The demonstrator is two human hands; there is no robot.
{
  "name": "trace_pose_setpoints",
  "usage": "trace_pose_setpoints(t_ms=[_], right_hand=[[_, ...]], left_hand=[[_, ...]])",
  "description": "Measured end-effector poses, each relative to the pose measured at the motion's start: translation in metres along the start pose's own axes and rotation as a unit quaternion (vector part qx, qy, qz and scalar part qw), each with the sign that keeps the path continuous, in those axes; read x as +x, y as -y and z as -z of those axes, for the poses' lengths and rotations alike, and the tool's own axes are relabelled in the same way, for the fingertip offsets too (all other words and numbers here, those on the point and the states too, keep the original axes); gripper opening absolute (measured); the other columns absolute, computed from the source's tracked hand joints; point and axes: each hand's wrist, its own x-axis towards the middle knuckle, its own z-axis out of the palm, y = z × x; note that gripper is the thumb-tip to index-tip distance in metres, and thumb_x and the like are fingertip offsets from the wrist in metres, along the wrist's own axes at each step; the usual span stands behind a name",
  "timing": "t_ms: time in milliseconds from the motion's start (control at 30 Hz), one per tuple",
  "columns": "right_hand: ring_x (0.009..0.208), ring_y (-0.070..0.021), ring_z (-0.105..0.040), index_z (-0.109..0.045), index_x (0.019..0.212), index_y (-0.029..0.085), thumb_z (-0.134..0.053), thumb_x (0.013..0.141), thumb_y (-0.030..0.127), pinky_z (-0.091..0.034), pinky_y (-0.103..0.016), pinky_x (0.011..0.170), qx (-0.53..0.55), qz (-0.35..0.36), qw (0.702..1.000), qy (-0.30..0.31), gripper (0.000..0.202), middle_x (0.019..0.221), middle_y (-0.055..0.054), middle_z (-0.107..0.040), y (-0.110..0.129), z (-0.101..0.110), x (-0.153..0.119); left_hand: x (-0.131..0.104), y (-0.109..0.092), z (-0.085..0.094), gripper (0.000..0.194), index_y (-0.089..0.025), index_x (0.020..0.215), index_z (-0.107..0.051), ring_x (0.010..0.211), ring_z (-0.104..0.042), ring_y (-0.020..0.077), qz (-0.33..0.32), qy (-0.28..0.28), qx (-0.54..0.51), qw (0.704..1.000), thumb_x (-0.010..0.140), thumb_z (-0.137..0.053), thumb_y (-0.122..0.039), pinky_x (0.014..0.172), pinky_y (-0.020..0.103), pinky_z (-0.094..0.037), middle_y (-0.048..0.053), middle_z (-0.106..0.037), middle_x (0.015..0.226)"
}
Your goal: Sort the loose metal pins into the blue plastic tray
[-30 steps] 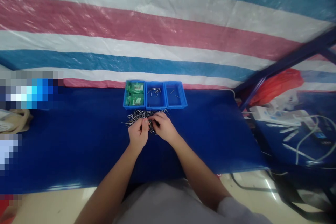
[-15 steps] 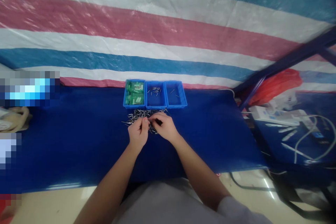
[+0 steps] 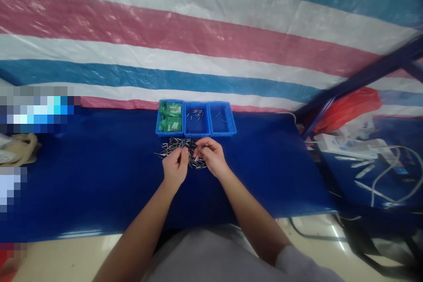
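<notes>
A pile of slim silver-and-black metal rods point(image 3: 178, 143) lies on the blue tabletop. My left hand point(image 3: 175, 165) is at its near edge, thumb pressed on curled fingers; whatever it grips is hidden. My right hand point(image 3: 211, 154) is over the pile's right side, pinching a thin metal rod point(image 3: 197, 157) that points down and left. The two hands are a small gap apart. Just behind the pile, three blue bins stand in a row. Green packets point(image 3: 172, 123) fill the left bin point(image 3: 169, 134). Several thin rods lie in the middle bin point(image 3: 197, 134), a few in the right bin point(image 3: 223, 133).
The blue table point(image 3: 99, 176) reaches out to both sides. A striped plastic sheet point(image 3: 198, 31) hangs behind it. At the right are a dark metal frame post point(image 3: 319, 116), a red bag point(image 3: 353, 108), a white power strip point(image 3: 343, 145) and loose cables. A beige bag point(image 3: 28, 150) sits at the left.
My right hand has drawn away from the left, slightly to the right, opening a gap between them and showing a thin rod at its fingertips. My left hand has hardly moved.
</notes>
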Motion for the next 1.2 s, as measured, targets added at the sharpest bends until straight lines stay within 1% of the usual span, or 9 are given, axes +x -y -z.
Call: trace_pose_setpoints(t_ms=[67, 133, 200, 300, 367, 467, 633, 867, 1200], right_hand=[[0.05, -0.0102, -0.058, -0.069, 0.085, 0.022, -0.065, 0.071, 0.018, -0.04, -0.02, 0.042, 0.003, -0.002, 1.0, -0.025, 0.014, 0.066, 0.005, -0.058, 0.0004, 0.0002, 0.0007], [0.047, -0.0078, -0.053, -0.068, 0.084, 0.022, -0.066, 0.072, 0.019, -0.035, -0.019, 0.04, -0.014, 0.008, 0.999, -0.04, 0.013, 0.068, 0.004, -0.061, 0.0016, 0.0006, 0.0016], [0.051, -0.0079, -0.054, -0.068, 0.084, 0.022, -0.069, 0.074, 0.021, -0.039, -0.02, 0.044, -0.035, 0.026, 0.998, -0.041, 0.01, 0.073, 0.003, -0.067, 0.0028, 0.0004, 0.0021], [0.063, -0.0113, -0.063, -0.068, 0.085, 0.022, -0.075, 0.075, 0.026, -0.047, -0.023, 0.054, -0.067, 0.031, 0.997, -0.033, 0.013, 0.084, -0.001, -0.074, 0.0047, -0.002, 0.0009], [0.071, -0.0141, -0.068, -0.068, 0.085, 0.022, -0.079, 0.073, 0.029, -0.052, -0.025, 0.06, -0.082, 0.025, 0.996, -0.031, 0.018, 0.086, -0.002, -0.076, 0.0058, -0.0042, -0.0004], [0.075, -0.0159, -0.07, -0.068, 0.082, 0.021, -0.084, 0.068, 0.029, -0.056, -0.028, 0.066, -0.083, 0.028, 0.995, -0.045, 0.023, 0.085, -0.002, -0.077, 0.0067, -0.0061, -0.0015], [0.068, -0.0151, -0.07, -0.068, 0.078, 0.021, -0.086, 0.066, 0.032, -0.06, -0.032, 0.069, -0.075, 0.029, 0.995, -0.06, 0.024, 0.081, -0.002, -0.077, 0.0068, -0.0055, -0.0008], [0.069, -0.0156, -0.071, -0.068, 0.081, 0.021, -0.087, 0.065, 0.035, -0.061, -0.032, 0.067, -0.067, 0.023, 0.997, -0.044, 0.028, 0.08, -0.001, -0.077, 0.0043, -0.0049, -0.0007], [0.068, -0.0132, -0.068, -0.07, 0.082, 0.021, -0.086, 0.067, 0.03, -0.059, -0.03, 0.068, -0.075, 0.05, 0.995, -0.043, 0.024, 0.084, -0.001, -0.076, 0.0068, -0.0046, -0.0008]], left_hand=[[0.0002, -0.0006, 0.0001, 0.03, -0.019, 0.071, -0.063, 0.051, -0.055, 0.008, 0.001, -0.002, -0.003, 1.0, 0.095, -0.051, -0.032, 0.057, 0.02, -0.042, -0.003, -0.061, 0.057], [0.0003, -0.0003, 0.0, 0.03, -0.019, 0.07, -0.063, 0.052, -0.056, 0.0082, 0.003, -0.002, -0.001, 1.0, 0.094, -0.051, -0.032, 0.058, 0.021, -0.042, -0.003, -0.061, 0.056], [0.0, 0.001, -0.0007, 0.029, -0.019, 0.072, -0.064, 0.052, -0.056, 0.0086, 0.009, -0.003, 0.002, 1.0, 0.094, -0.052, -0.034, 0.058, 0.021, -0.043, -0.003, -0.06, 0.057], [-0.0009, 0.0035, -0.0025, 0.02, -0.02, 0.087, -0.067, 0.055, -0.058, 0.0093, 0.024, -0.014, -0.009, 1.0, 0.092, -0.056, -0.036, 0.06, 0.022, -0.045, -0.003, -0.063, 0.063], [-0.0012, 0.0043, -0.0038, 0.019, -0.021, 0.098, -0.067, 0.056, -0.059, 0.0092, 0.03, -0.02, -0.018, 0.999, 0.09, -0.059, -0.036, 0.061, 0.022, -0.046, -0.003, -0.065, 0.066], [-0.0012, 0.0036, -0.0051, 0.022, -0.022, 0.105, -0.067, 0.054, -0.057, 0.0083, 0.026, -0.021, -0.021, 0.999, 0.089, -0.061, -0.035, 0.06, 0.021, -0.047, -0.004, -0.063, 0.064], [-0.0006, 0.0018, -0.0059, 0.021, -0.022, 0.106, -0.068, 0.053, -0.056, 0.0074, 0.022, -0.017, -0.016, 0.999, 0.089, -0.061, -0.033, 0.06, 0.02, -0.046, -0.005, -0.063, 0.063], [-0.0003, 0.0007, -0.0055, 0.02, -0.022, 0.101, -0.069, 0.053, -0.056, 0.0076, 0.015, -0.012, -0.009, 1.0, 0.089, -0.06, -0.035, 0.058, 0.02, -0.045, -0.004, -0.063, 0.063], [-0.0015, 0.0041, -0.0057, 0.022, -0.021, 0.103, -0.062, 0.053, -0.059, 0.0081, 0.062, -0.022, -0.023, 0.998, 0.092, -0.055, -0.038, 0.057, 0.02, -0.046, -0.004, -0.063, 0.064]])
